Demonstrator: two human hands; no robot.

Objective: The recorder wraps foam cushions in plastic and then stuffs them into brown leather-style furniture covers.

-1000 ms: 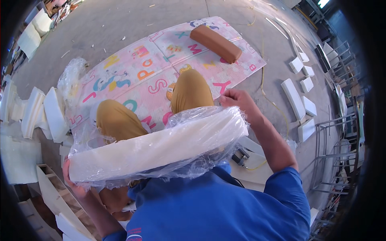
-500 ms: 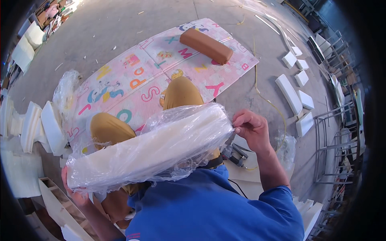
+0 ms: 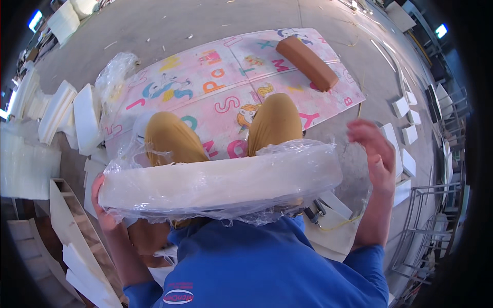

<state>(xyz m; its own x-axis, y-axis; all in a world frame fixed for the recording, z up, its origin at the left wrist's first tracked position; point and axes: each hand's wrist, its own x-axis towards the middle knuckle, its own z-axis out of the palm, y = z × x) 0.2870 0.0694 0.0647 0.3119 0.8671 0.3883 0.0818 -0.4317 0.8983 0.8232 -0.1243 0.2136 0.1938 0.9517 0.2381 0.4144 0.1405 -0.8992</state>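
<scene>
- Fingers (image 3: 96, 189) of the left hand (image 3: 106, 208) clasp the left end, apparently to steady the long white foam block in clear plastic film (image 3: 221, 182) over the mustard-trousered legs (image 3: 275, 126).
- Right hand (image 3: 377, 156) beside the block's right end, apart, fingers loosely spread.

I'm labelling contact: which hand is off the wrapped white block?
The right hand, visibly apart from the wrapped white block; the left hand touches its left end.

Long white block (image 3: 221, 182), wrapped in clear film (image 3: 154, 211) (crinkled at edges), crosswise between knees (image 3: 275, 126) and torso (image 3: 257, 262)
</scene>
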